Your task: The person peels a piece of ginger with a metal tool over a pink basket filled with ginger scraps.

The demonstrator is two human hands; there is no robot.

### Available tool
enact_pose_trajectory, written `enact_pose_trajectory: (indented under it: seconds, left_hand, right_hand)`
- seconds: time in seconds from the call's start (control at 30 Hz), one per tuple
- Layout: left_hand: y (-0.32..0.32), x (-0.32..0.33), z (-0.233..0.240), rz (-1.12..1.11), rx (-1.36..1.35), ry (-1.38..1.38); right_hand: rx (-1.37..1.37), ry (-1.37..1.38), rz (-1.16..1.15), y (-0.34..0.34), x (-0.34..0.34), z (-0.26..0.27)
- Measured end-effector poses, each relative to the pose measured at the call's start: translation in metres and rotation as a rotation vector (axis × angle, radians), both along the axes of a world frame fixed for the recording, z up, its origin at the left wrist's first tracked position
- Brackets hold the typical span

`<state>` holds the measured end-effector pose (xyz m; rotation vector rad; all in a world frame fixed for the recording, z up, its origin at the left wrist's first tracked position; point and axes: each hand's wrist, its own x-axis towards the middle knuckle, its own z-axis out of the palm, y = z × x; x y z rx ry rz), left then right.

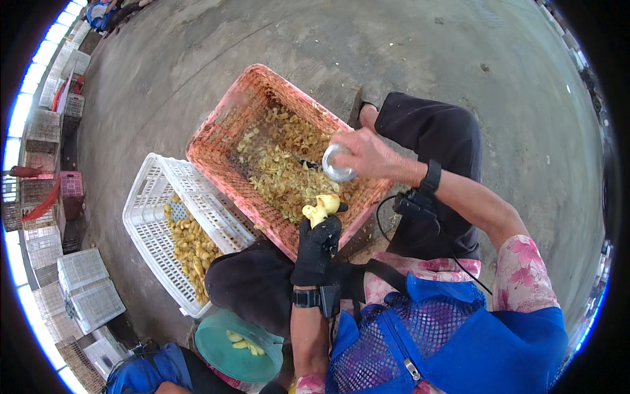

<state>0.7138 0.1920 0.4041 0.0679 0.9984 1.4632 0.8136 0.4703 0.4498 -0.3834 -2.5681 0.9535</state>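
Note:
My left hand (317,241), in a black glove, grips a pale, mostly peeled ginger root (322,208) over the near edge of the pink plastic crate (221,184). My bare right hand (369,152) holds a shiny, round, rimmed object (337,170) just above the ginger; motion blurs this hand, and whether the object is metal or clear plastic I cannot tell. Brown and yellow ginger peelings (283,170) cover the crate's floor. Among them lies a dark, narrow object (307,161), partly hidden behind the round one.
Left of the crate, a white plastic basket (147,216) holds unpeeled ginger (194,246). A green bucket (211,347) with pale ginger pieces (244,343) stands by my left knee. Another person (160,369) sits at lower left. Stacked crates (91,290) line the left side.

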Motion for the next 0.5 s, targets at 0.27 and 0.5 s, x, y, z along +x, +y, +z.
enact_pose_trajectory:
  seconds: [0.27, 0.5]
  left_hand:
    - [-0.004, 0.003, -0.021, 0.034, -0.095, 0.01]
    - [0.003, 0.008, -0.014, 0.062, -0.124, 0.076]
  right_hand:
    - [-0.501, -0.037, 0.04, -0.063, -0.007, 0.008]
    - [-0.355, -0.088, 0.037, -0.049, -0.001, -0.025]
